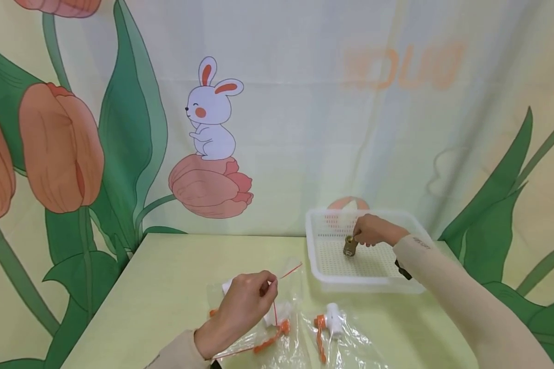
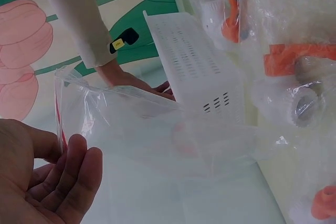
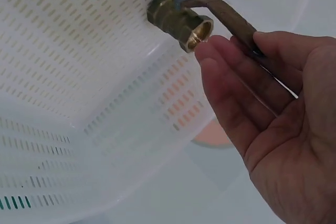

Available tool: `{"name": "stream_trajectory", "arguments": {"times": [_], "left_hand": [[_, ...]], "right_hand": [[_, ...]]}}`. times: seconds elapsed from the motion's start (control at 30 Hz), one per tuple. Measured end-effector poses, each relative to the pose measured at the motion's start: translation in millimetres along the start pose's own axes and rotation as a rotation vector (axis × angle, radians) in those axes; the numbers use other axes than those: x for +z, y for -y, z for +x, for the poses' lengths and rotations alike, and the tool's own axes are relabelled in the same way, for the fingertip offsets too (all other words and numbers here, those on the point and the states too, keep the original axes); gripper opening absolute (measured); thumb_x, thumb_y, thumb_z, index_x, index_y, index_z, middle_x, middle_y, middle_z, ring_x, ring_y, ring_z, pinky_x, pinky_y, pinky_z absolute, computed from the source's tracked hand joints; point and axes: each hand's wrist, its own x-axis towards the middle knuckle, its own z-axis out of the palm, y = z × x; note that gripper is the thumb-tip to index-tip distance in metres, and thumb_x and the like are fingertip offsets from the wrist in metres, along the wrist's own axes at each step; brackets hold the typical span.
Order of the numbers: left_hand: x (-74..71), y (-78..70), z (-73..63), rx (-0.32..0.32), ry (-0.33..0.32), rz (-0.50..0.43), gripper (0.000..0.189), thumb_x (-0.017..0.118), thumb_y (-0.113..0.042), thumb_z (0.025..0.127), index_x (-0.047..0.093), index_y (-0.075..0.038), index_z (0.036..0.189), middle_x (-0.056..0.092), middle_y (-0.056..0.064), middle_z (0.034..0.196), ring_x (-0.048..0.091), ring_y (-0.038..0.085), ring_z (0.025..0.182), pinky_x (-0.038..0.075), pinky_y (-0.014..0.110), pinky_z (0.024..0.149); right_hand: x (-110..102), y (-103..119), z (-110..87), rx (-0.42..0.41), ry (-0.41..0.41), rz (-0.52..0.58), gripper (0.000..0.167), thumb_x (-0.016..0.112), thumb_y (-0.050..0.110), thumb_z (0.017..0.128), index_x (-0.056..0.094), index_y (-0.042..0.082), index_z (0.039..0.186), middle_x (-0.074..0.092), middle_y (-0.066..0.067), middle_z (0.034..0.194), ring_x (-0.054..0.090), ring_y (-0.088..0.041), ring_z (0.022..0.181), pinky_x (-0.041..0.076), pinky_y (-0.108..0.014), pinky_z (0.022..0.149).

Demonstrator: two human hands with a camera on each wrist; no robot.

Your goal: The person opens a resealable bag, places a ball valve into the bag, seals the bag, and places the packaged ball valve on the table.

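Between thumb and fingers, my left hand [image 1: 246, 302] pinches the red-lined edge of a clear zip bag [image 2: 121, 121]. The film hangs out to the right of the hand in the left wrist view. Over at the white perforated basket [image 1: 369, 282], my right hand [image 1: 374, 230] grips the long lever of a brass ball valve [image 3: 176, 19]. The valve's body is inside the basket, with one threaded opening turned towards the fingers in the right wrist view. Whether it touches the basket floor, I cannot tell.
White plastic valves [image 1: 334, 320] with orange handles [image 1: 271, 340] lie in clear bags on the pale green table [image 1: 152, 287], below and beside my left hand. Behind the table hangs a curtain [image 1: 277, 128] printed with tulips and a rabbit.
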Motion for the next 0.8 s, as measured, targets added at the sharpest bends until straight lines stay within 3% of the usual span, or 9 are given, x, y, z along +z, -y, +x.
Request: {"name": "stream_trajectory", "arguments": {"times": [0.3,0.57,0.67,0.8], "left_hand": [[1.2,2.9,-0.5,-0.032,0.007,0.014,0.011,0.069,0.001,0.082,0.069,-0.008,0.076,0.058,-0.009,0.055,0.04,-0.008,0.049,0.04,0.012,0.053],[-0.2,3.5,-1.7,-0.052,0.017,0.012,0.01,0.069,0.001,0.082,0.069,-0.007,0.077,0.059,-0.009,0.056,0.041,-0.008,0.049,0.041,0.012,0.053],[-0.9,3.8,-1.6,-0.057,0.02,0.01,0.01,0.069,0.001,0.082,0.07,-0.007,0.078,0.059,-0.009,0.056,0.04,-0.008,0.049,0.041,0.012,0.053],[-2.1,4.8,-0.8,-0.059,0.022,0.004,0.009,0.069,0.002,0.083,0.07,-0.006,0.078,0.059,-0.008,0.056,0.04,-0.008,0.049,0.04,0.012,0.053]], "right_hand": [[10,-3,9.0,-0.063,-0.075,-0.076,0.021,0.059,0.009,0.095,0.074,0.003,0.109,0.072,-0.006,0.094,0.064,-0.011,0.062,0.055,-0.031,0.067],[17,-2,10.1,-0.093,-0.058,-0.153,0.016,0.065,0.012,0.094,0.073,0.011,0.081,0.067,-0.003,0.073,0.051,-0.009,0.055,0.04,-0.027,0.057],[17,-1,7.7,-0.122,-0.101,-0.222,0.015,0.065,0.012,0.094,0.073,0.011,0.08,0.065,0.0,0.074,0.045,-0.01,0.058,0.038,-0.03,0.059],[14,0,2.5,-0.14,-0.142,-0.261,0.013,0.065,0.01,0.094,0.074,0.009,0.086,0.069,-0.002,0.079,0.051,-0.011,0.062,0.044,-0.032,0.062]]}}
